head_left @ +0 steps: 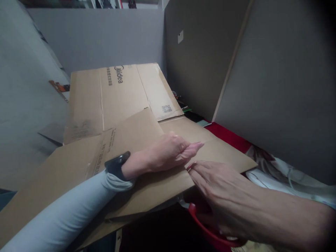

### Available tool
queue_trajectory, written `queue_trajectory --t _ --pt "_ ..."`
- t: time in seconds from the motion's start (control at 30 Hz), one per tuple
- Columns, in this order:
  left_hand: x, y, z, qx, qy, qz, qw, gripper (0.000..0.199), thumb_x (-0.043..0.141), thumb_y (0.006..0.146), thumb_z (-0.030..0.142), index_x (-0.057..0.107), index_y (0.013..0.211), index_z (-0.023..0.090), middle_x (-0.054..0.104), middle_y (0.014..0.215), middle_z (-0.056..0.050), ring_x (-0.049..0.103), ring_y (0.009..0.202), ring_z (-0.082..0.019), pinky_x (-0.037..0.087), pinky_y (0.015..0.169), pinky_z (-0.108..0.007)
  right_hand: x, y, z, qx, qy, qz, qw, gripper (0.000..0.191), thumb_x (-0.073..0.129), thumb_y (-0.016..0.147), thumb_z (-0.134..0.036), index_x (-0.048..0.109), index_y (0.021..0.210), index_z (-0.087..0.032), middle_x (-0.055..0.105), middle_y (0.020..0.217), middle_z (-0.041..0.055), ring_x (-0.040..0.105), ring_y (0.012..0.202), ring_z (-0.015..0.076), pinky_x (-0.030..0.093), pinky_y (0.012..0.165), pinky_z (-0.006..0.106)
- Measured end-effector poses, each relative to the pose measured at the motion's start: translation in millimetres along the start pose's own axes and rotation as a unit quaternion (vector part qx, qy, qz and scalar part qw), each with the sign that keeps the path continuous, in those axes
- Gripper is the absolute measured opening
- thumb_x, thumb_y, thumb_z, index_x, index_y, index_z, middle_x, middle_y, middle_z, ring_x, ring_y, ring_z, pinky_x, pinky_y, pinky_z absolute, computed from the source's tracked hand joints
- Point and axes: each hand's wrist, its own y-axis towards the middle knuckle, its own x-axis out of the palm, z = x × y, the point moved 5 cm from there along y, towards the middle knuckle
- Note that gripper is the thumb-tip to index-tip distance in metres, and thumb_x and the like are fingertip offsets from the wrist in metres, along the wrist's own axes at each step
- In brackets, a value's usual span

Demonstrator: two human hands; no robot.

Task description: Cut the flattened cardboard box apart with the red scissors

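Note:
A large brown cardboard sheet, an opened-out box (141, 126), spreads before me, with "Midea" printing and a QR code on its far panel. My left hand (172, 150), below a dark watch, is closed over the edge of the near flap (157, 189), its thumb pointing right. Close by on the right, my right hand (217, 182) is closed at that flap's corner. Beneath it curves a red handle (201, 224) with a greyish piece at its end, which looks like part of a pair of scissors. The rest of this tool is hidden by hand and cardboard.
Grey partition panels (210, 52) rise behind and to the right. A red surface (228, 134) shows beyond the cardboard, beside a white plastic-looking item (273, 182). At the left, an orange-brown object (59, 87) lies by the sheet's far edge.

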Motion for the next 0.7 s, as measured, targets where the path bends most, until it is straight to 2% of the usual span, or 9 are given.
queue_trajectory --t 0.1,0.17,0.27,0.4,0.47,0.57,0.7 --pt "1.0 0.4 -1.6 0.002 0.018 0.010 1.000 0.053 0.037 0.099 0.032 0.041 0.049 0.014 0.027 0.048 0.006 0.022 0.044 -0.004 0.024 0.048 -0.021 -2.6 -1.3 0.9 -0.020 0.011 0.023 0.999 0.026 0.061 0.068 -0.025 0.055 0.090 -0.013 0.058 0.080 0.0074 0.053 0.071 0.0203 0.047 0.066 0.035" --pt "1.3 0.7 -2.0 0.002 0.025 0.016 1.000 0.053 0.037 0.099 0.031 0.039 0.049 0.014 0.028 0.048 0.006 0.022 0.045 -0.005 0.023 0.048 -0.023 -6.1 -2.9 1.3 -0.020 0.015 0.042 0.999 0.023 0.063 0.067 -0.023 0.053 0.086 -0.015 0.057 0.079 0.0055 0.051 0.068 0.0180 0.044 0.062 0.032" --pt "1.1 1.3 -1.9 0.004 0.031 0.021 0.999 0.053 0.038 0.099 0.032 0.040 0.050 0.014 0.029 0.048 0.006 0.022 0.046 -0.005 0.022 0.049 -0.024 -8.6 -6.2 1.1 -0.017 0.023 0.063 0.998 0.022 0.065 0.068 -0.022 0.052 0.085 -0.016 0.057 0.080 0.0040 0.050 0.071 0.0172 0.041 0.064 0.030" --pt "0.6 2.8 -0.4 0.003 0.033 0.013 0.999 0.052 0.038 0.099 0.031 0.030 0.050 0.016 0.022 0.051 0.006 0.016 0.048 -0.007 0.021 0.048 -0.024 -10.2 -8.1 0.3 -0.046 0.025 0.094 0.994 0.012 0.059 0.078 -0.021 0.048 0.080 -0.017 0.051 0.072 0.0010 0.040 0.062 0.0136 0.033 0.055 0.029" --pt "-0.1 3.5 0.3 -0.004 0.036 0.008 0.999 0.052 0.038 0.099 0.032 0.026 0.050 0.016 0.019 0.052 0.006 0.014 0.049 -0.007 0.020 0.048 -0.024 -9.7 -7.3 0.6 -0.065 0.017 0.091 0.994 0.011 0.056 0.083 -0.022 0.048 0.077 -0.016 0.048 0.070 0.0009 0.037 0.060 0.0131 0.031 0.054 0.030" --pt "-1.0 3.8 -0.1 -0.016 0.040 0.012 0.999 0.052 0.038 0.099 0.033 0.025 0.051 0.016 0.018 0.052 0.006 0.015 0.047 -0.006 0.019 0.047 -0.024 -7.8 -6.6 -0.8 -0.089 -0.022 0.090 0.992 0.008 0.055 0.081 -0.017 0.051 0.075 -0.014 0.048 0.069 0.0027 0.038 0.060 0.0141 0.030 0.053 0.031" --pt "6.5 2.4 -5.0 -0.039 0.043 -0.005 0.998 0.053 0.036 0.098 0.041 0.031 0.052 0.016 0.019 0.049 0.006 0.014 0.045 -0.006 0.016 0.046 -0.024 -0.5 -8.3 -4.9 -0.065 -0.050 0.043 0.996 0.003 0.056 0.075 -0.012 0.055 0.078 -0.013 0.051 0.073 0.0060 0.043 0.062 0.0166 0.034 0.053 0.031"
